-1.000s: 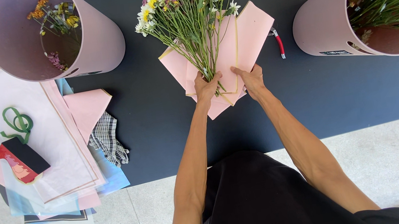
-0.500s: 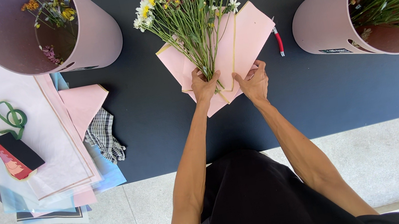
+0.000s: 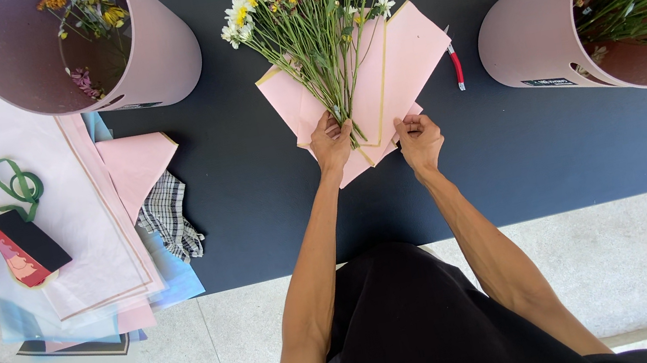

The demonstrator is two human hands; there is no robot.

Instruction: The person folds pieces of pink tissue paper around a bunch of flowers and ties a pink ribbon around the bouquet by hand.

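- The dark worktop (image 3: pixel 255 193) carries everything, stretching out beyond both sets of fingers.
- Two pink buckets, one (image 3: pixel 141 54) far left of the fingers and one (image 3: pixel 529 39) far right, hold flowers.
- Pink wrapping paper (image 3: pixel 407 51) lies under and beyond the fingers.
- The mixed flower bunch (image 3: pixel 312 15) rests on it, stems pointing into the left hand (image 3: pixel 331 140), whose fingers close around the stem ends.
- The right hand (image 3: pixel 420 138) pinches the paper's near edge, fingers curled.

Bare arms, black clothing

Both forearms uncovered to the elbows — no sleeves, watch or rings visible — above a plain black garment at lower centre.
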